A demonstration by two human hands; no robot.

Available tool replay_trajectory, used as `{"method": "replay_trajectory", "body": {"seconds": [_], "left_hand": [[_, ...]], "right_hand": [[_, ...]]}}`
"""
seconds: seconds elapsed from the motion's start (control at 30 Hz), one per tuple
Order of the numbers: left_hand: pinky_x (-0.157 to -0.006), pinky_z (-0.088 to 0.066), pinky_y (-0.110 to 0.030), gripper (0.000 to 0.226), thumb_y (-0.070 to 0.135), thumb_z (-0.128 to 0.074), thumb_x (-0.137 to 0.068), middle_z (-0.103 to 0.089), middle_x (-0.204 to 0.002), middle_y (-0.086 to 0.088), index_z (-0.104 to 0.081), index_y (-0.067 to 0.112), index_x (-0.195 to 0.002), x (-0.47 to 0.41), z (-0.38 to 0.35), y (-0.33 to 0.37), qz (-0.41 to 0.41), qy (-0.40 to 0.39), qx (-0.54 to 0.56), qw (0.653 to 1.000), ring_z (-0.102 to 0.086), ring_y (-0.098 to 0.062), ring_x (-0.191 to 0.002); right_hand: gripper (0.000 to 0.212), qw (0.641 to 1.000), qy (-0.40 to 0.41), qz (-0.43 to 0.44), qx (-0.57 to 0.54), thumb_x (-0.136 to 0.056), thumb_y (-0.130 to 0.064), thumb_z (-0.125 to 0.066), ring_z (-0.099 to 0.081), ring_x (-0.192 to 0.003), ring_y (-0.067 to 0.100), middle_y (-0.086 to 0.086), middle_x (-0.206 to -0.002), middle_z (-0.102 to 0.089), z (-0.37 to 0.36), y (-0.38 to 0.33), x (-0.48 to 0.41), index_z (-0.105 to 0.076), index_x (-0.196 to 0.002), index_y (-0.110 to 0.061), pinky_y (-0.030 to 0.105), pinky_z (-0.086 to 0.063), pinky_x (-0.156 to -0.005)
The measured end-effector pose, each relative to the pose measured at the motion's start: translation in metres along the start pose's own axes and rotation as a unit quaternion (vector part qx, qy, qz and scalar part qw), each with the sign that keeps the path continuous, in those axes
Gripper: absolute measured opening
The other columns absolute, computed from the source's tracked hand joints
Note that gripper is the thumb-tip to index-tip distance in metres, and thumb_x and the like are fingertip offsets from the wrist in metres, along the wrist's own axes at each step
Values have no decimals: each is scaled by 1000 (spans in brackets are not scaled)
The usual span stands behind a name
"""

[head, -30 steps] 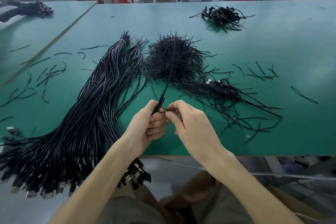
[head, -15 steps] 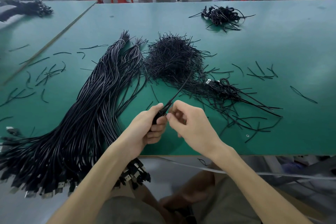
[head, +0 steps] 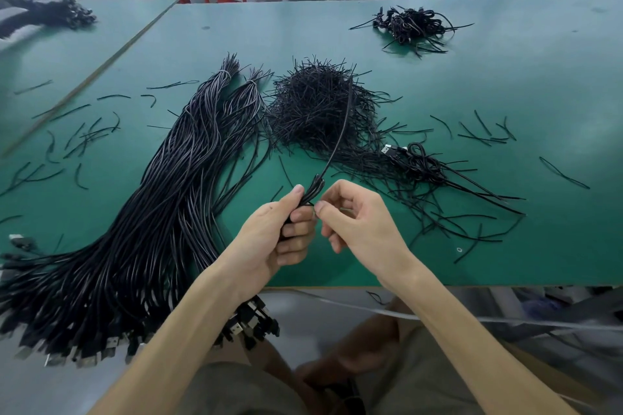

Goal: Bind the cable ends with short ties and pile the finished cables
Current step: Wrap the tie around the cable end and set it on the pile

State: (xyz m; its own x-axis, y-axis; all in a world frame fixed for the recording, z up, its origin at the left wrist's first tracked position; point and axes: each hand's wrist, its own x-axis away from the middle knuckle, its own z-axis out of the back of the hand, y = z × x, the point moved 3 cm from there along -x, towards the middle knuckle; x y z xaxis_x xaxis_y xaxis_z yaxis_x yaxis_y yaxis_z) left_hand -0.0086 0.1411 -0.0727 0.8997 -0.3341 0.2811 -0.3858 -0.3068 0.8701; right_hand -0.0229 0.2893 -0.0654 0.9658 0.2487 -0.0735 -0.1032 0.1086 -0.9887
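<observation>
Head camera: the left hand (head: 279, 239) grips the folded cable (head: 312, 187) just in front of the heap of short ties (head: 320, 104), and the cable's loose strand rises over that heap. The right hand (head: 357, 226) pinches at the cable with thumb and forefinger. The big cable bundle (head: 151, 229) lies left of the heap.

I'm wearing grey-olive shorts (head: 236, 391), their loose cloth showing over both thighs at the bottom centre of the frame. My left hand (head: 269, 246), right hand (head: 364, 229) and forearms (head: 175, 347) are going bare.
</observation>
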Motion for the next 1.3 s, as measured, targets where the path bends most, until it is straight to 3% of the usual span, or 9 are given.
{"method": "replay_trajectory", "body": {"seconds": [0.23,0.3,0.43,0.57,0.73,1.0,1.13,1.23,1.3], "left_hand": [[-34,-24,-19,48,41,-50,-104,-20,-55,8,-40,25,-60,-1,2,2,6,18,41,999,-19,-7,-40],[-34,-23,-19,48,41,-51,-103,-20,-55,8,-38,25,-60,-1,4,2,7,16,42,999,-19,-7,-40],[-34,-23,-19,48,43,-50,-104,-20,-58,7,-36,25,-61,0,7,3,-2,16,23,1000,-17,-8,-42],[-35,-23,-19,49,45,-48,-104,-21,-56,6,-35,25,-61,1,6,4,-14,23,-38,999,-17,-10,-42],[-36,-18,-20,48,48,-49,-103,-23,-53,6,-42,26,-60,2,1,3,15,68,-123,990,-16,-11,-40],[-38,-17,-22,53,49,-44,-102,-22,-49,4,-36,26,-55,4,-1,0,25,110,-164,980,-16,-15,-41],[-40,-25,-26,66,49,-39,-108,-36,-46,1,-43,17,-50,0,3,3,-87,134,-302,940,-30,-16,-40],[-52,-37,-24,55,52,-32,-108,-55,-60,2,-58,20,-72,4,5,11,-199,121,-459,857,-46,-10,-53],[-62,-47,-26,40,46,-37,-108,-66,-76,0,-64,26,-88,5,7,17,-224,73,-443,865,-60,-10,-68]], "right_hand": [[17,998,-63,14,22,-103,-23,-59,-61,-54,22,4,-72,-69,2,-3,2,-64,-95,-9,21,-46,-57],[23,996,-79,19,43,-101,-34,-60,-64,-56,23,5,-75,-71,3,-4,2,-65,-95,-12,26,-50,-60],[50,992,-100,6,71,-89,-68,-57,-70,-64,17,1,-83,-75,13,-7,0,-66,-101,-19,13,-44,-57],[62,982,-99,22,160,-78,-79,-57,-71,-71,15,-6,-92,-72,15,-12,-2,-62,-106,-25,36,-58,-70],[49,957,-88,67,268,-85,-65,-63,-60,-66,14,-1,-76,-66,9,-21,-4,-62,-96,-17,42,-51,-67],[6,989,-96,55,97,-92,-18,-75,-67,-63,29,7,-71,-70,3,-12,-4,-73,-93,-13,45,-58,-70],[6,994,-45,39,91,-93,-16,-72,-63,-57,22,5,-69,-70,4,-2,-2,-72,-87,-14,38,-55,-64],[14,994,-48,33,96,-95,-20,-70,-60,-53,15,2,-65,-69,5,-1,0,-70,-81,-19,30,-52,-62],[17,994,-57,36,90,-97,-20,-69,-62,-54,22,3,-67,-70,4,-4,-1,-69,-79,-19,32,-52,-60]]}}
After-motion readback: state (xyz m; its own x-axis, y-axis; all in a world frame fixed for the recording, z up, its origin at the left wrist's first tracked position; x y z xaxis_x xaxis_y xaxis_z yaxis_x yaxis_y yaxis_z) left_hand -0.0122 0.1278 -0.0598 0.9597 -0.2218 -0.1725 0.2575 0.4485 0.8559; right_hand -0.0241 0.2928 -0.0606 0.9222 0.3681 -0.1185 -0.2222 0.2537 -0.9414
